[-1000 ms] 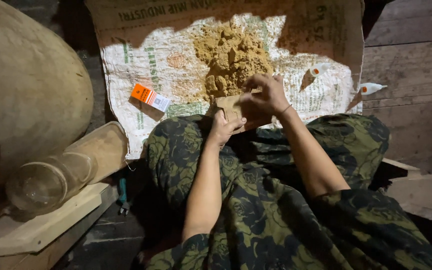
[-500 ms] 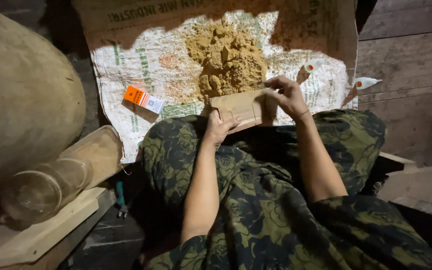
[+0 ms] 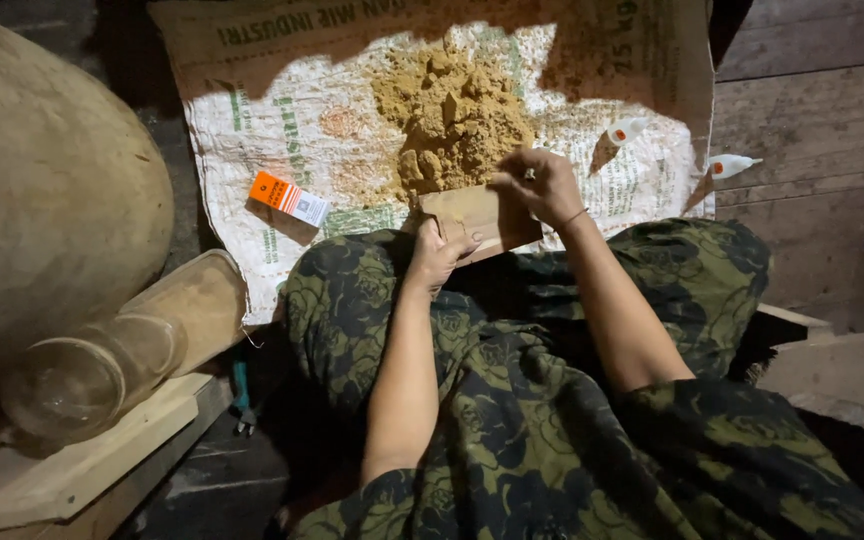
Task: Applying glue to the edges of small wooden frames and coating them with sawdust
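A flat brown wooden block (image 3: 476,217) rests across my lap at the edge of a woven sack (image 3: 282,130) spread on the floor. My left hand (image 3: 439,252) grips the block's near left corner. My right hand (image 3: 544,186) lies curled over its far right end, fingers closed on the edge, a ring on one finger. Just beyond the block sits a heap of yellowish-brown crumbly powder (image 3: 457,120) on the sack. My legs are covered by dark green flowered cloth (image 3: 552,400).
A small orange and white box (image 3: 289,198) lies on the sack at left. Two small white tubes (image 3: 628,130) (image 3: 730,165) lie at right. A large rounded wooden form (image 3: 42,190), a wooden cylinder (image 3: 187,310) and a clear jar (image 3: 82,380) lie on planks at left.
The view shifted slightly. My right hand slid from the block's top toward its far right end, and the block now lies flatter with my left hand still on its near corner.
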